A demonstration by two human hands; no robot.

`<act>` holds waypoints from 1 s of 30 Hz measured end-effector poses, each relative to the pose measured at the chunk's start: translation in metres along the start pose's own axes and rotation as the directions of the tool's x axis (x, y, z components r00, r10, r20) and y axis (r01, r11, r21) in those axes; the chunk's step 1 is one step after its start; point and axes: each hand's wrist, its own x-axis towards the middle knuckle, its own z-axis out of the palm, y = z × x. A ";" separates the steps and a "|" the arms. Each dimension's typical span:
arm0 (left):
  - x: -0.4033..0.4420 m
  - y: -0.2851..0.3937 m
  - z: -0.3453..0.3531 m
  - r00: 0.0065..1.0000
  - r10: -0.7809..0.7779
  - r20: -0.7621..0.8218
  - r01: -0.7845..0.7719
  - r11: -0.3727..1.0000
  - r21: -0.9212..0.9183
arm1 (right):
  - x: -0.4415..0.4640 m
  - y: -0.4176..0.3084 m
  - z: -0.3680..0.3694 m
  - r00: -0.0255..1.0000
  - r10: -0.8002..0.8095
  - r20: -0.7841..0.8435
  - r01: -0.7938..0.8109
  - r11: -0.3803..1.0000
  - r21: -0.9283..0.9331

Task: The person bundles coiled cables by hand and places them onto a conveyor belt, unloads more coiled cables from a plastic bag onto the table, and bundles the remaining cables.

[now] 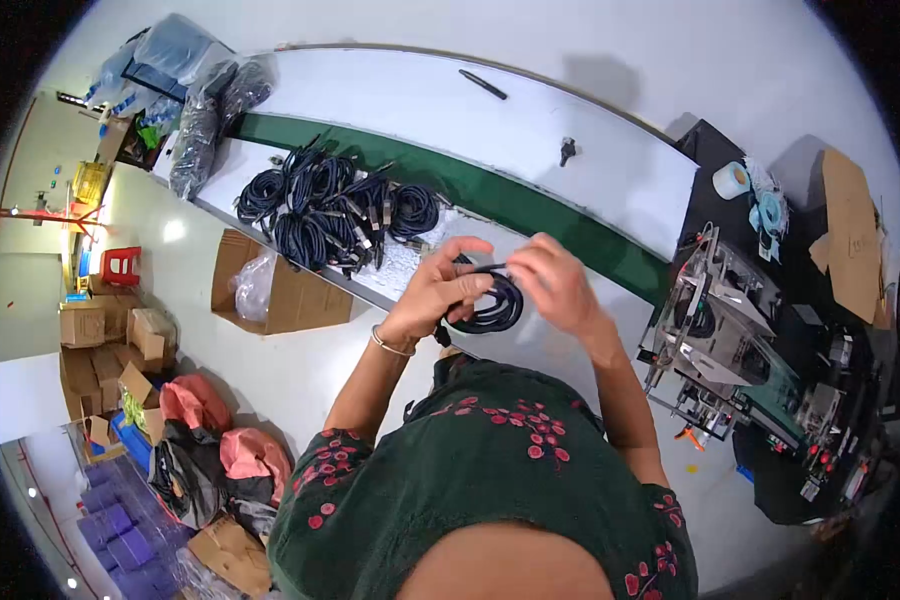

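A coiled black cable (502, 308) hangs between my two hands at the near edge of the white table. My left hand (442, 290), with a bracelet on its wrist, has its fingers curled round the coil's left side. The fingertips of my right hand (555, 283) are pinched on a short dark length of the same cable above the coil. Left of my hands, a pile of coiled black cables (315, 205) with metal connectors lies on the table, partly on silvery wrap (435, 228).
A green strip (450, 180) runs along the white table (400, 90). A black pen (483, 84) and a small dark part (568, 151) lie beyond it. At the right stands a metal machine (715, 320) near a tape roll (731, 181). An open cardboard box (310, 297) is below the table, left.
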 end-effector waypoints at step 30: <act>0.039 -0.031 0.043 0.836 0.535 -0.125 -0.297 0.632 0.716 | -0.053 0.004 -0.012 0.820 0.570 0.042 -0.525 0.722 0.452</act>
